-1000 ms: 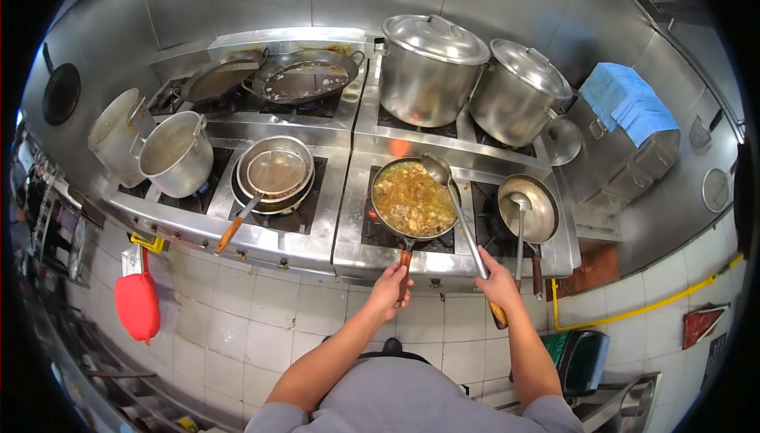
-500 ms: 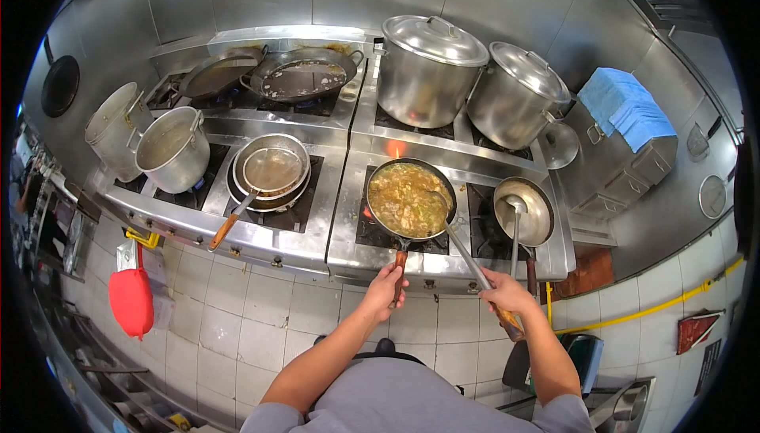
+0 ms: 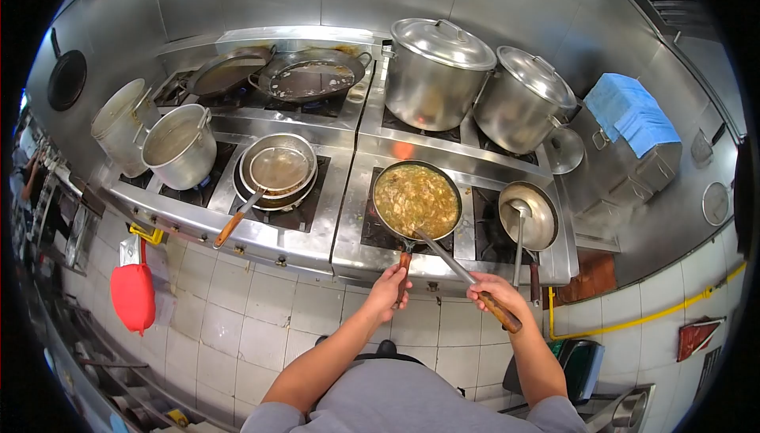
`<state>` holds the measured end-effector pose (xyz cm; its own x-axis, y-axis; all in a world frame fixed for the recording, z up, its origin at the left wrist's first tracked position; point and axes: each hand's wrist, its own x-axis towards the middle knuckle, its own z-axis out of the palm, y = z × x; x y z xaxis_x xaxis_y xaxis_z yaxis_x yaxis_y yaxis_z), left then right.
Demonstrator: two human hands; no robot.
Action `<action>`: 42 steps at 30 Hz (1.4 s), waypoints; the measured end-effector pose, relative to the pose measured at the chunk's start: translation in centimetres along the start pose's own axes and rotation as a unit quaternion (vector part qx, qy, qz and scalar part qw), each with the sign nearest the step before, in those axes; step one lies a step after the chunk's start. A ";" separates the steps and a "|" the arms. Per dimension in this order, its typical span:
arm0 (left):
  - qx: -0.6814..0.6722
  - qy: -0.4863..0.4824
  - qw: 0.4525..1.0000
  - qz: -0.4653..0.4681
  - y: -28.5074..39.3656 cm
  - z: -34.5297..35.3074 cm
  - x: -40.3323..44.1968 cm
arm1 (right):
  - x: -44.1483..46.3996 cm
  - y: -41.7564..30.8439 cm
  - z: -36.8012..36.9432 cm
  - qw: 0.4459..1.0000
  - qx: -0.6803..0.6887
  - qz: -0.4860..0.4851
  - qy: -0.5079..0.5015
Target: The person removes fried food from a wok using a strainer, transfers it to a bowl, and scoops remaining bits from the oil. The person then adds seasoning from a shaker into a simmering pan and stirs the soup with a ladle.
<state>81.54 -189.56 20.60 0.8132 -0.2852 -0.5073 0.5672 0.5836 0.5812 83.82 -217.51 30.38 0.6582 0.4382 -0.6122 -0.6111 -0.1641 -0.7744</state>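
Note:
My left hand (image 3: pixel 389 292) is wrapped round the wooden handle of a frying pan (image 3: pixel 375 210) on the front burner. Chunky yellow-brown food in liquid (image 3: pixel 417 194) fills this pan. A long-handled ladle (image 3: pixel 450 260) slants into the pan over its near rim, its head hidden in the food. My right hand (image 3: pixel 499 294) grips the ladle's shaft close to its wooden end. To the right, a second pan (image 3: pixel 545 227) sits on the stove with another ladle (image 3: pixel 519 243) resting in it.
Two lidded stockpots (image 3: pixel 437 81) (image 3: pixel 522 108) stand behind the pan. Wide pans (image 3: pixel 309 77) sit at the back left. Nearer are an open pot (image 3: pixel 180 152) and a strainer (image 3: pixel 277 170) over a pan, its handle overhanging the edge. Blue cloths (image 3: pixel 633 112) lie at right.
The ladle's head has moved from the pan's right side to its near edge and sunk from sight. My right hand has shifted slightly left. The flame behind the pan no longer shows.

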 end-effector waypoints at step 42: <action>-0.002 0.005 1.000 -0.005 0.2 0.1 0.0 | 0.0 1.3 4.8 0.977 0.203 -0.045 -0.044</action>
<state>81.67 -189.52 20.78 0.8063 -0.2833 -0.5192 0.5744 0.5844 0.5732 80.87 -213.48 30.17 0.6882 0.5115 -0.5146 -0.6883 0.2359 -0.6860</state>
